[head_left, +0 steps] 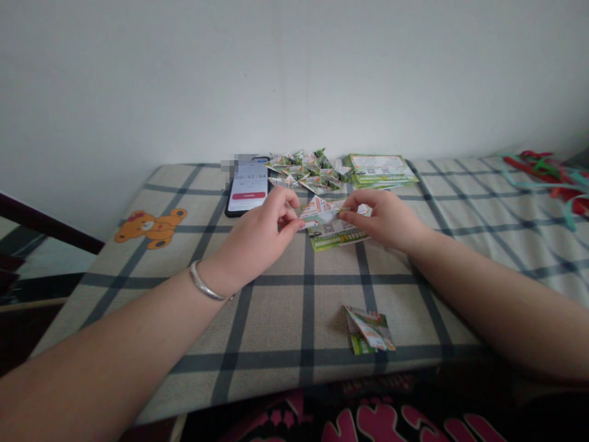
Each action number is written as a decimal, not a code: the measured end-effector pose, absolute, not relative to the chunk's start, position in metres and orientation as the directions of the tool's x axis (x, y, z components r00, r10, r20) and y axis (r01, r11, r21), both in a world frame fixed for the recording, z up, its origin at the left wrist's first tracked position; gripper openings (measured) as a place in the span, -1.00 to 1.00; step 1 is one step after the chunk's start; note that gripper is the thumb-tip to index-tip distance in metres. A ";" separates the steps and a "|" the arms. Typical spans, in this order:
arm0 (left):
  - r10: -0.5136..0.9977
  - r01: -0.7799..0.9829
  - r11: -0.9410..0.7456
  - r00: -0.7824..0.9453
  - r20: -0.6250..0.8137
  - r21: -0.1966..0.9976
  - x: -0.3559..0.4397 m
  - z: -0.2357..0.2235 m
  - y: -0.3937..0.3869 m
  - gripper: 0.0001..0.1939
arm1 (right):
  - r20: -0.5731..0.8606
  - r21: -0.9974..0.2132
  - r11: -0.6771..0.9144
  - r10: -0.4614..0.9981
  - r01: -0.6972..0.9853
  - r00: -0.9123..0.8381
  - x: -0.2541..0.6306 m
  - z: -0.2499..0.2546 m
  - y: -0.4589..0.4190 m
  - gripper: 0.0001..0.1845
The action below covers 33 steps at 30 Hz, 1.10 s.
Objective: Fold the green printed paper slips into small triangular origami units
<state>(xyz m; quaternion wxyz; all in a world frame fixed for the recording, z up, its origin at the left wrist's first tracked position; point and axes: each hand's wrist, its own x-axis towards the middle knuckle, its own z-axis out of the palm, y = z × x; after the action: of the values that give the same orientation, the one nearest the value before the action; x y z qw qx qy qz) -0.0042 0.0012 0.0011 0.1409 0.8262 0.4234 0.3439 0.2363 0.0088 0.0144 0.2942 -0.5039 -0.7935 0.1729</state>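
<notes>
Between my two hands is a partly folded printed paper [321, 209], with a raised triangular flap of white and orange print. My left hand [275, 216] pinches its left corner between thumb and fingers; a silver bangle circles that wrist. On the right side, my right hand [380, 216] grips the paper's other edge with thumb and forefinger. Just under it lies a flat green printed leaflet [338, 238], partly hidden by the folded paper and my right hand. Closer to me, a separate folded paper piece [369, 330] rests on the cloth.
Behind my hands are a pile of folded paper pieces [306, 172] and a stack of flat leaflets [383, 170]. A phone [248, 187] showing a timer lies left of them. Coloured ribbons [547, 178] sit far right. A bear cutout [151, 228] is on the checked tablecloth [276, 307]; a wall stands behind.
</notes>
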 end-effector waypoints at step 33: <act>0.741 0.624 -0.671 0.536 0.405 0.401 -0.001 0.000 -0.003 -0.60 | 0.352 -0.442 0.650 0.760 0.619 -0.547 0.220 0.001 0.004 -0.86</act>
<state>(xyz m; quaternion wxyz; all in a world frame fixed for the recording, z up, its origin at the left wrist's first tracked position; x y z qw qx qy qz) -0.0012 -0.0032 -0.0001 0.1045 0.8701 0.3921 0.2796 0.2203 0.0039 0.0008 0.2636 -0.3965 -0.8691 0.1339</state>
